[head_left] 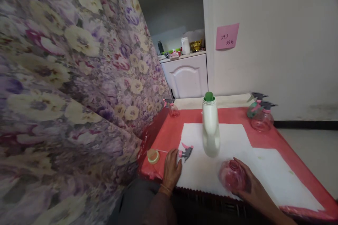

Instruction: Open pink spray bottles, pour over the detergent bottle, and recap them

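Observation:
My left hand [171, 168] lies closed on the grey and pink spray trigger head [186, 152], which rests on the white cloth [266, 172]. A thin tube runs from that head toward a small round yellowish cap [153, 156] at the table's left edge. Cupped in my right hand [250, 186] is a pink transparent round bottle [232, 176], its neck open and pointing up. A tall white bottle with a green cap [210, 126] stands upright on the cloth just beyond both hands.
The red table [171, 132] has a pink spray bottle [173, 108] at its far left and two spray bottles [260, 114] at its far right. A flowered curtain [66, 77] hangs close on the left. A white wall with a pink note [227, 36] stands behind; a white cabinet [186, 75] lies further back.

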Tool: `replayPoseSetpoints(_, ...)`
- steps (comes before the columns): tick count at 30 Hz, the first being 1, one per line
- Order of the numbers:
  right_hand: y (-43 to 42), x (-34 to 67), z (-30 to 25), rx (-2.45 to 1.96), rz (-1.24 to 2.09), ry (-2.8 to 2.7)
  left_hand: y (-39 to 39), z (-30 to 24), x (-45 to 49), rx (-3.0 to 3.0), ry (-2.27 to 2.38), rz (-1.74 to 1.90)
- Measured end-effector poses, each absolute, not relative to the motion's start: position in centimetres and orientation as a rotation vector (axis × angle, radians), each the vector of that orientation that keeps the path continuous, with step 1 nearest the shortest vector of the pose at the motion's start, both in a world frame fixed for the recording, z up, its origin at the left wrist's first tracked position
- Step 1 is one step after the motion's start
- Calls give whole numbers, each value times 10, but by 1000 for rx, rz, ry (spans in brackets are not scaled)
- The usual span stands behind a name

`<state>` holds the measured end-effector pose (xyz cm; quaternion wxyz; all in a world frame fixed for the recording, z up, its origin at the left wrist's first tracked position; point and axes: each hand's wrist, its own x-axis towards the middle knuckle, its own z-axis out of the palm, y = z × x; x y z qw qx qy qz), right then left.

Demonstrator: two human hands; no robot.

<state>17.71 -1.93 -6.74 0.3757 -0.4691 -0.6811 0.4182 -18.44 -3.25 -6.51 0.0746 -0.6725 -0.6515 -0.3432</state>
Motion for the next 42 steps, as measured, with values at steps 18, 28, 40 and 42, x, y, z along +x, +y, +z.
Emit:
replayPoseSetpoints(18, -19, 178, -63, -1163, 1066, -1789, -100, -51, -245, -1461, -2420, -693)
replayPoseSetpoints(28, -17, 179, -71, -1171, 1059, -1838, -94, -37, -274, -1323, -2688, -472)
replayPoseSetpoints(40, -15, 184, -89, -1259, 931, -1864, -81, -39, -306, -1345, -2943, -439)
replayPoseSetpoints(42, -14, 186, -97, -1261, 886, -1883, -81, -40, -309, -1350, -2982, -434)
